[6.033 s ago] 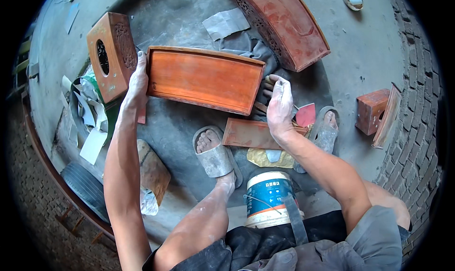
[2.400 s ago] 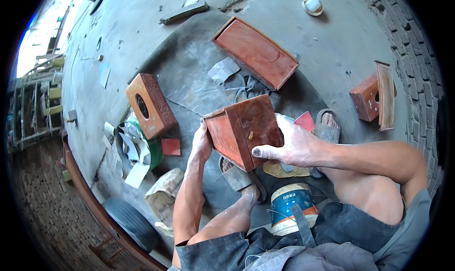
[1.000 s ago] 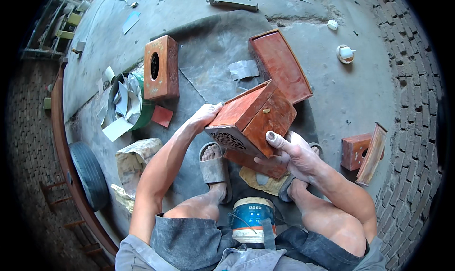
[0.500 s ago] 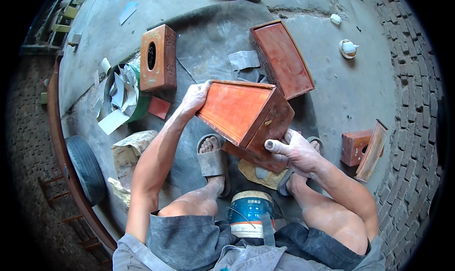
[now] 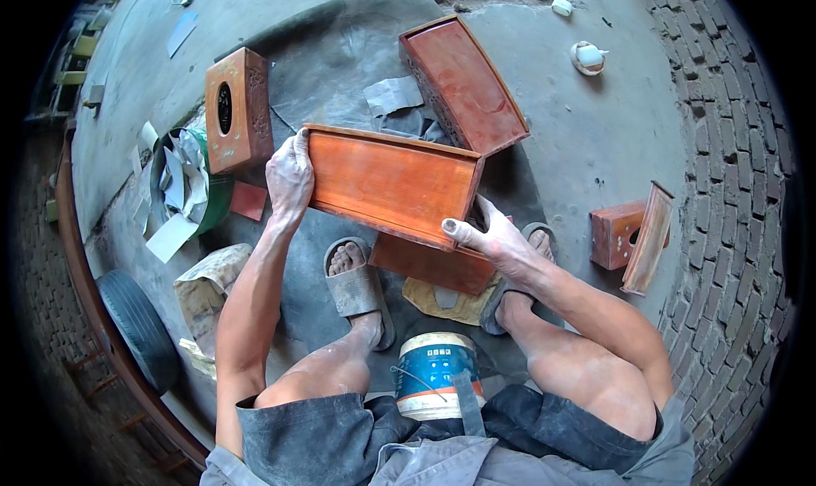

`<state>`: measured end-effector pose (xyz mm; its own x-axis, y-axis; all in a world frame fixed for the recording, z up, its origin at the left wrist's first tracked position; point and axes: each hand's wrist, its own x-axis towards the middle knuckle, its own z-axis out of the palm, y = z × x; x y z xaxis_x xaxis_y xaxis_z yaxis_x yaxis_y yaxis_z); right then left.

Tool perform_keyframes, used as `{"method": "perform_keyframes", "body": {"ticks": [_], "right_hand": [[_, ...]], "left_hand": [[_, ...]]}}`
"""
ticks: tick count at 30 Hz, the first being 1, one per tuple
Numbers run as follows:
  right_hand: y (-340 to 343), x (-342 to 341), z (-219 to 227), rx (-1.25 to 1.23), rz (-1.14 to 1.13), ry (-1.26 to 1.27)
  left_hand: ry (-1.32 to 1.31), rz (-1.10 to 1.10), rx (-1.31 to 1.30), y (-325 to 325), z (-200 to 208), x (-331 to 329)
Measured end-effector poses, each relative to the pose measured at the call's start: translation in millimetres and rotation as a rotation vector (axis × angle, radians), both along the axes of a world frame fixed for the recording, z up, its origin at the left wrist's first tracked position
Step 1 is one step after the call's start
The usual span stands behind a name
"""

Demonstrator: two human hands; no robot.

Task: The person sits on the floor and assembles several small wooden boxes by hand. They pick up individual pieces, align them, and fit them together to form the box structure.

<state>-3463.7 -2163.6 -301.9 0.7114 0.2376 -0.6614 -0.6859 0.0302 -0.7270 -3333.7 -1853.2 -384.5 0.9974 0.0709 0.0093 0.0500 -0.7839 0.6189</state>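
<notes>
A reddish-orange wooden box is held up between my two hands, its broad flat face turned toward me. My left hand grips its left end, fingers over the upper corner. At the lower right corner, my right hand holds the box with the thumb on the near edge; its other fingers are mostly hidden behind. Below the held box a darker red wooden piece shows in part, above a tan cloth or pad between my feet.
A red box lies beyond, and a carved tissue box stands far left by a green bucket of paper scraps. A blue-and-white bucket is between my knees. At right, a small box has a wooden panel against it.
The box has turned so its broad face points more squarely at me and its right end face is mostly out of sight. Both hands keep their grip. The whole view has shifted somewhat.
</notes>
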Motion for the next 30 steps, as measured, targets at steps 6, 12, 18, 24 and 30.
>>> {"method": "perform_keyframes", "body": {"ticks": [6,12,18,24,30], "right_hand": [[-7.1,-2.9,-13.4,0.027,0.019,-0.002],[-10.8,-15.3,-34.8,0.096,-0.018,-0.034],[-13.9,-16.8,-34.1,0.173,-0.048,-0.014],[-18.1,-14.4,-31.5,0.249,-0.039,0.002],[-28.9,-16.7,-23.5,0.359,-0.09,0.087]], "left_hand": [[-0.001,-0.016,0.059,1.3,12.6,0.2],[0.144,-0.056,-0.285,17.7,11.7,0.2],[0.317,-0.039,-0.59,10.1,27.5,-10.4],[0.539,0.065,-0.892,7.4,40.9,-17.4],[0.445,0.014,-0.885,0.2,51.5,-33.7]]}}
